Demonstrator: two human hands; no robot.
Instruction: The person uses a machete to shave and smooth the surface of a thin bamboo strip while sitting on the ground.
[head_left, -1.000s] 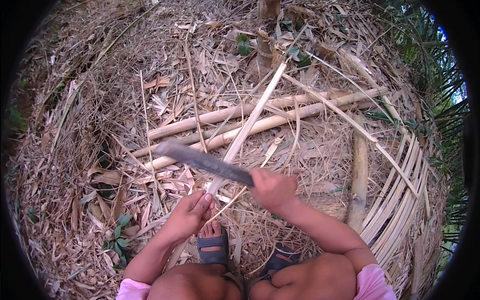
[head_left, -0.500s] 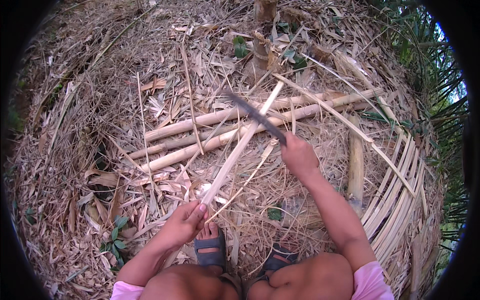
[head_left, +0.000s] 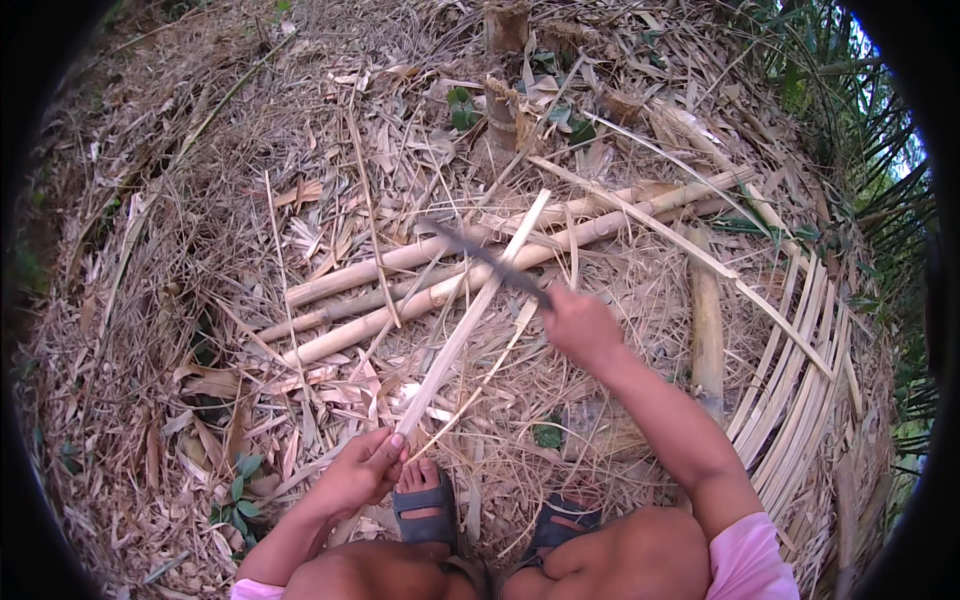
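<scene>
Closed round the near end of a pale bamboo strip [head_left: 452, 362], my left hand [head_left: 362, 470] keeps it slanting away from me, its far end over the bamboo poles. The thumb presses on top of the strip. My right hand [head_left: 582, 325] grips a dark long-bladed knife [head_left: 482, 256]; its handle is hidden in the fist. The blade points up and to the left and crosses over the strip's far half. From this view I cannot tell whether the edge touches it. A thin curled sliver [head_left: 490, 378] runs beside the strip, its lower end near my left hand.
Several bamboo poles [head_left: 375, 333] lie across the ground ahead. Split strips [head_left: 800, 390] are piled at the right, near a short upright-lying pole [head_left: 707, 345]. Cut stumps [head_left: 502, 118] stand at the far side. My sandalled feet [head_left: 425, 505] are close below the strip, among dry leaves and shavings.
My right hand and the knife have moved a little left and toward me. The strip's far end and my left hand are slightly lower in view. Both grips stay the same.
</scene>
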